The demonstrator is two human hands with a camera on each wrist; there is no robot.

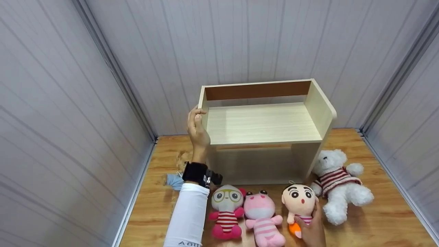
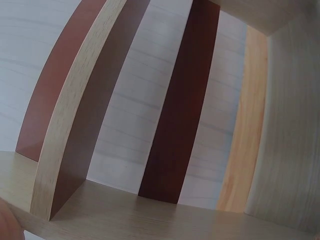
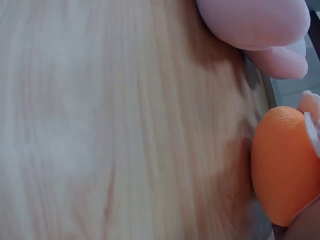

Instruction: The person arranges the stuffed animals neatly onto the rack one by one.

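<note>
Soft plush boy doll with orange shorts (image 1: 299, 206), lower centre-right on wooden desk (image 1: 384, 223) | right hand (image 1: 312, 228) grips its body; light, squashy, best held round torso | left hand (image 1: 197, 128) grips pale wooden shelf's (image 1: 264, 123) left panel, stiff, heavier

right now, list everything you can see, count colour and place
wooden shelf unit: 1, pale wood with brown back strip, standing at the back of the table
table: 1, orange-brown wood, under everything
glasses doll: 1, grey head, pink striped body, front left
pink plush: 1, pink, front middle
big-eyed doll: 1, peach face, orange legs, front right
white teddy bear: 1, white with red striped jumper, right of the shelf
blue-and-tan item: 1, partly hidden, left of the shelf
left hand: grips the shelf's left side panel
right hand: holds the big-eyed doll
</note>
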